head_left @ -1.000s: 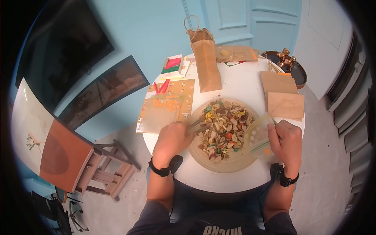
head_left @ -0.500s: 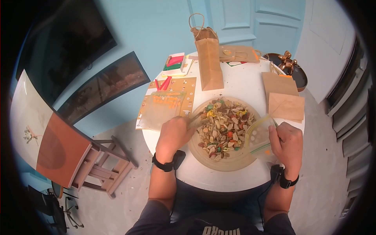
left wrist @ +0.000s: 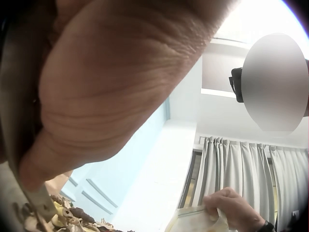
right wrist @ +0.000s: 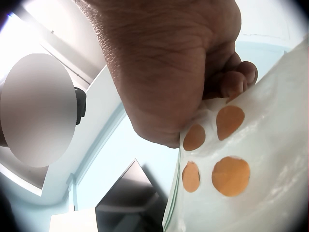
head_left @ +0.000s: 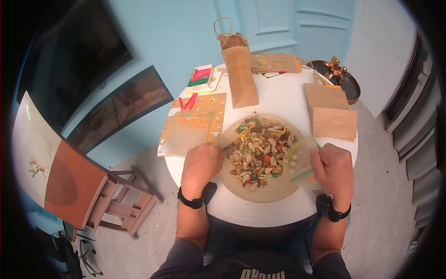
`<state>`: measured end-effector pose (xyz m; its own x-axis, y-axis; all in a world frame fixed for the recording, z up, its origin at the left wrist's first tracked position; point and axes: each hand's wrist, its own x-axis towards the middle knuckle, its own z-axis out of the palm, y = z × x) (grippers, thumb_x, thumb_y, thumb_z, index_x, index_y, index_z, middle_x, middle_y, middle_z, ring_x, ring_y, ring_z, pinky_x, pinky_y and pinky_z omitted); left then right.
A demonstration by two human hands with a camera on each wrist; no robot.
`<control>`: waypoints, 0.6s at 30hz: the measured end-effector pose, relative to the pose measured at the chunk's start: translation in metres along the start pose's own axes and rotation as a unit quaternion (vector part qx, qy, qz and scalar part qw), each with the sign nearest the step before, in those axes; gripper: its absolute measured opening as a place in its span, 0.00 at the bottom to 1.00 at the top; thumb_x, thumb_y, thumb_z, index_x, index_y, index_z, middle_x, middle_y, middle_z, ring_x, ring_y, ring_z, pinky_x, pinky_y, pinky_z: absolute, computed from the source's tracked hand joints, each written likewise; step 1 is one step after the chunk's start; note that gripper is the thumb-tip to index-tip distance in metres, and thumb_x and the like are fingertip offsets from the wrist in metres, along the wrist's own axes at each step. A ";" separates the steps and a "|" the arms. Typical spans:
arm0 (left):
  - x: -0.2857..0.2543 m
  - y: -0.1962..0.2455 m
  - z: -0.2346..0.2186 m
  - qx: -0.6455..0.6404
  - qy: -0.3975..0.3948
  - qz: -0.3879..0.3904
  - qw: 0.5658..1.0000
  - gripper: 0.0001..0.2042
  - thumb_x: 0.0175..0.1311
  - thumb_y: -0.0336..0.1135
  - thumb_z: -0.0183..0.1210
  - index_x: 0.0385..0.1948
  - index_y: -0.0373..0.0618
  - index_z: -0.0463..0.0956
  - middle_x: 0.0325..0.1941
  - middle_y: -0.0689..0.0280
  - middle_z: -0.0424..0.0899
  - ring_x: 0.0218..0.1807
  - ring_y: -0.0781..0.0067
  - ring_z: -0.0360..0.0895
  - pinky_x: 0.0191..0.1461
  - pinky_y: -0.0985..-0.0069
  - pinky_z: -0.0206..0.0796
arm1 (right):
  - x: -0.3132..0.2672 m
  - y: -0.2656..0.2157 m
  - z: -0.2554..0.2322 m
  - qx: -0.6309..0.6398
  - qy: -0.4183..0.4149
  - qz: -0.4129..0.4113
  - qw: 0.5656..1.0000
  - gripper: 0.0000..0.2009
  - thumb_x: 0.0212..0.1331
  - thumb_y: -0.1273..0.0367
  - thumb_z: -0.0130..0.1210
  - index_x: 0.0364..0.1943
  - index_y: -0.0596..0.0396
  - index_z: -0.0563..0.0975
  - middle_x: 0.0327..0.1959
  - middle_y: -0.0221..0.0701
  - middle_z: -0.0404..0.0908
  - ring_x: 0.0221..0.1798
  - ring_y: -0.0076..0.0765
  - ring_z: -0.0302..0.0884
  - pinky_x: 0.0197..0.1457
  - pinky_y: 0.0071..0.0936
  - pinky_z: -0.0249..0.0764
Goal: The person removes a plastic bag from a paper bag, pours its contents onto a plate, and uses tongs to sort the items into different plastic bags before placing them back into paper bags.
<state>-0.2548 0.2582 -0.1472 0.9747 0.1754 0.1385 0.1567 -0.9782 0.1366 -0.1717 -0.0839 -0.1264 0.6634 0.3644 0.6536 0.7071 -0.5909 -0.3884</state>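
Note:
A wide pale bowl [head_left: 253,195] on the white round table holds a heap of dried potpourri [head_left: 262,156], with tan petals and green, yellow and red pieces. At the bowl's left rim, my left hand [head_left: 202,167] grips grey tongs [head_left: 229,147], whose tips reach down to the potpourri. In the left wrist view the tongs [left wrist: 17,125] run along the palm. My right hand [head_left: 332,169] pinches the edge of a clear zip bag [head_left: 297,162] over the bowl's right rim, its mouth tilted toward the heap. Orange dots mark the bag [right wrist: 270,145] in the right wrist view.
A tall kraft paper bag [head_left: 240,76] stands behind the bowl. Folded kraft bags [head_left: 334,123] lie at the right. Another zip bag [head_left: 186,135] rests on patterned paper [head_left: 218,104] at the left, near pink strips [head_left: 188,102]. A wooden chair [head_left: 123,204] stands left of the table.
The head view has shifted slightly. My left hand and the tongs have moved a little at the bowl's left side; the right hand keeps its hold on the zip bag.

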 end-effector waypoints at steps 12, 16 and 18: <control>-0.037 0.046 -0.045 -0.168 0.088 0.095 0.977 0.11 0.68 0.33 0.75 0.47 0.40 0.91 0.38 0.52 0.91 0.39 0.43 0.89 0.44 0.56 0.80 | -0.001 0.003 0.008 0.008 -0.015 -0.025 1.000 0.19 0.68 0.69 0.70 0.19 0.57 0.76 0.18 0.38 0.75 0.21 0.52 0.76 0.27 0.45 0.72; -0.036 0.081 -0.032 -0.239 0.063 0.184 0.951 0.14 0.67 0.33 0.76 0.51 0.39 0.90 0.41 0.53 0.92 0.38 0.48 0.90 0.43 0.60 0.81 | 0.000 0.000 0.008 0.004 -0.020 -0.026 0.999 0.19 0.68 0.68 0.70 0.19 0.57 0.77 0.19 0.39 0.76 0.21 0.52 0.77 0.27 0.45 0.72; -0.036 0.081 -0.030 -0.239 0.073 0.163 0.955 0.16 0.67 0.34 0.77 0.52 0.38 0.89 0.42 0.52 0.92 0.37 0.48 0.90 0.43 0.61 0.81 | -0.001 0.003 0.007 -0.002 -0.013 -0.027 1.000 0.19 0.67 0.68 0.70 0.19 0.57 0.77 0.19 0.39 0.76 0.21 0.52 0.77 0.27 0.45 0.72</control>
<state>-0.2821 0.1763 -0.1119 0.9214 -0.0824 0.3797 -0.2757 -0.8274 0.4893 -0.1686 -0.0808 -0.1331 0.6307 0.4150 0.6557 0.7411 -0.5728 -0.3503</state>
